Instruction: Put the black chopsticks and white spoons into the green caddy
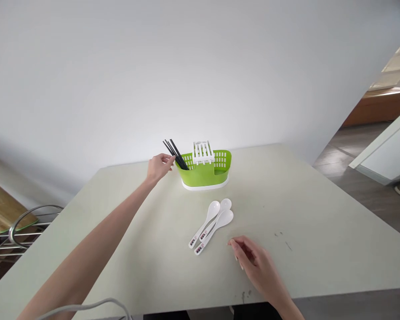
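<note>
"Where are the chopsticks [179, 155]?"

"In the basket [202, 177], slanting up leftward to the nearer left hand [160, 167], which pinches them."

"And the right hand [253, 258]?"

"Curled beside the slantwise spoons [216, 226]; whether its fingertips meet is unclear."

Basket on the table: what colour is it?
The basket is green above a white base, as the head view shows.

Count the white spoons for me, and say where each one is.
3 on the table: the left spoon, the far spoon beside it, and the near spoon, closest to the right hand. Any inside the green basket could be hidden.
</note>
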